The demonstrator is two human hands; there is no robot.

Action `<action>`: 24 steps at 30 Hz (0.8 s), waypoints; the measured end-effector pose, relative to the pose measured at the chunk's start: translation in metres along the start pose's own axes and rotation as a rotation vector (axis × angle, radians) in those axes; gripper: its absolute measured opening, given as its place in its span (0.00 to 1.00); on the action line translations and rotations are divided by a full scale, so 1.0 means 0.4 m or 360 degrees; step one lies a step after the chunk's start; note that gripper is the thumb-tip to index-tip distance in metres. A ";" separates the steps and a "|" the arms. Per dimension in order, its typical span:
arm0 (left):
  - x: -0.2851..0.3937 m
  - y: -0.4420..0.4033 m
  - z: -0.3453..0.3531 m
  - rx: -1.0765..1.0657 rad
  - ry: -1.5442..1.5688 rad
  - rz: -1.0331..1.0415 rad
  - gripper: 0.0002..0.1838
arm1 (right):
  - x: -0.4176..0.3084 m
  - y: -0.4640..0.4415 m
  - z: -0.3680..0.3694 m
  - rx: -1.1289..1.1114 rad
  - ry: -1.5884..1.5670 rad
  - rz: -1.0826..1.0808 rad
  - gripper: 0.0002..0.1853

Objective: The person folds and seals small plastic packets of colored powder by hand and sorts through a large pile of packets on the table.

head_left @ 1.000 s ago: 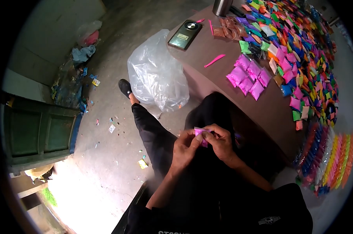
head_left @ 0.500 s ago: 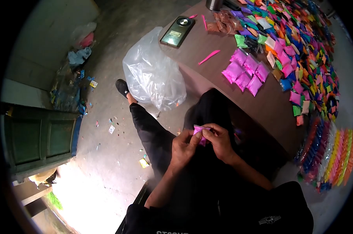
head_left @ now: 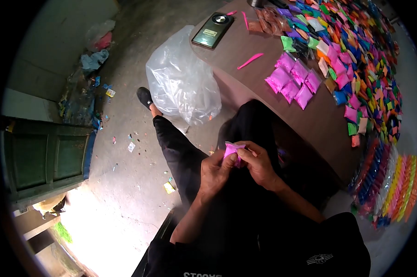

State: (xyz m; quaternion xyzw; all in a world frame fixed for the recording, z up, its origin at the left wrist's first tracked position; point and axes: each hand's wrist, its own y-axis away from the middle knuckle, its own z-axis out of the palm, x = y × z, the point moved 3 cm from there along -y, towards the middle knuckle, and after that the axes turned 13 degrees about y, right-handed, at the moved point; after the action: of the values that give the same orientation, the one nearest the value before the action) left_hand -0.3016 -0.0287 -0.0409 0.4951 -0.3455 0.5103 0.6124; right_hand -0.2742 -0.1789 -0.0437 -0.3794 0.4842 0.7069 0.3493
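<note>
Between both hands, over my lap, is a small clear packet with pink filling [head_left: 231,148]. My left hand [head_left: 214,174] grips its left side, thumb pressed on the front. My right hand [head_left: 260,168] pinches its upper right side with thumb and fingers. Part of the packet is hidden behind the fingers. On the brown table [head_left: 245,83] beyond my knee lie several similar pink packets [head_left: 291,79] in a close group. A pink plastic knife-like tool [head_left: 250,61] rests to their left.
A large heap of small multicoloured packets [head_left: 356,69] covers the table's right side. Strips of coloured packets [head_left: 388,184] hang at its right end. A phone [head_left: 212,30] lies near the left edge. A big clear plastic bag [head_left: 183,83] stands on the littered floor beside my foot.
The pink packet has shifted slightly up and left in my hands, and more of its top shows. My fingers keep their hold. The whole view has moved a little.
</note>
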 end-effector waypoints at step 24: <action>-0.014 -0.006 -0.016 0.0017 0.0275 0.0098 0.08 | 0.024 -0.008 -0.002 0.0011 0.0100 -0.0047 0.09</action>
State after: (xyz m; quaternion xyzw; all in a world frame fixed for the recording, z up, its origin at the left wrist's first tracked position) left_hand -0.3012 -0.0240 -0.0483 0.4417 -0.3036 0.5716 0.6213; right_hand -0.2757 -0.1776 -0.0537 -0.4074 0.4918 0.6876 0.3456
